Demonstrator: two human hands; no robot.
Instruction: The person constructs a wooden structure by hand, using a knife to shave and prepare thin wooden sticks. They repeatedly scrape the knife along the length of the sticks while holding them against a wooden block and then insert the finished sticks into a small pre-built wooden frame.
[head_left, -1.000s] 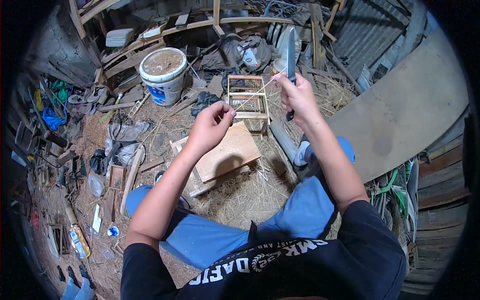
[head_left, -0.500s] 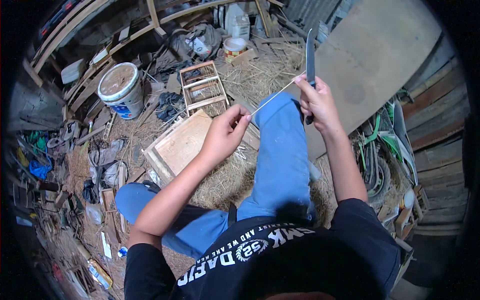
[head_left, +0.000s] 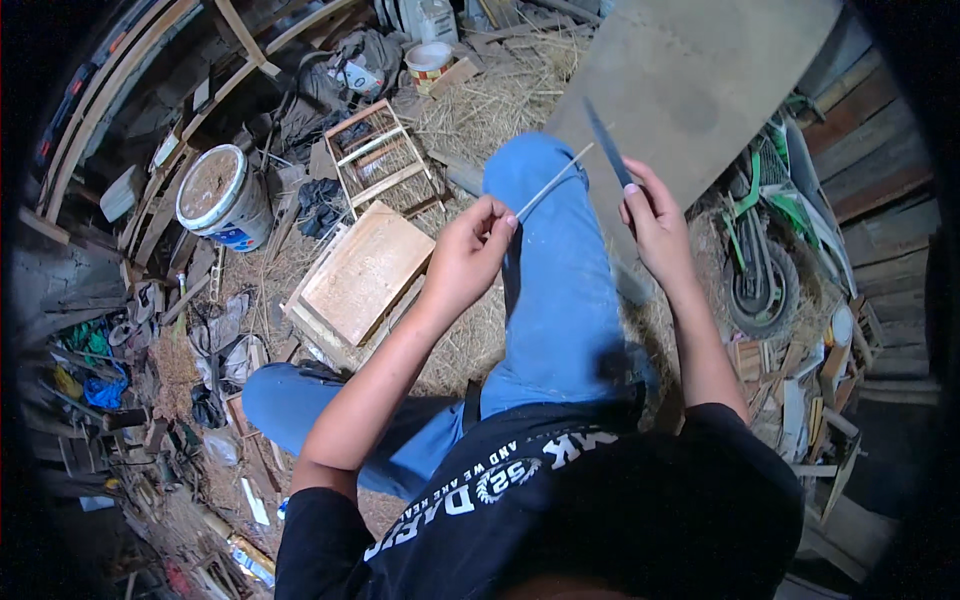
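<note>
A thin pale stick (head_left: pixel 554 183) is pinched between the thumb and fingers of my left hand (head_left: pixel 468 250), its free end pointing up and to the right above my blue-clad knee (head_left: pixel 535 165). My right hand (head_left: pixel 655 222) grips a knife (head_left: pixel 607 145) by its dark handle, mostly hidden in the fingers. The long dark blade leans up and to the left, close to the stick's free end; whether they touch I cannot tell. Below and left of my left hand lies a pale wooden box or board (head_left: pixel 368 272) on the straw.
A wooden slatted frame (head_left: pixel 378 160) stands beyond the box, with a white bucket (head_left: pixel 213 190) to its left. A large flat board (head_left: pixel 690 80) leans at the far right. A wheel (head_left: pixel 762 290) with green parts is beside my right forearm. Straw and scrap wood litter the floor.
My right fingers have come off the stick's far end, and the knife has tilted from upright toward the left. My left hand still holds the stick. The whole view has shifted slightly.
</note>
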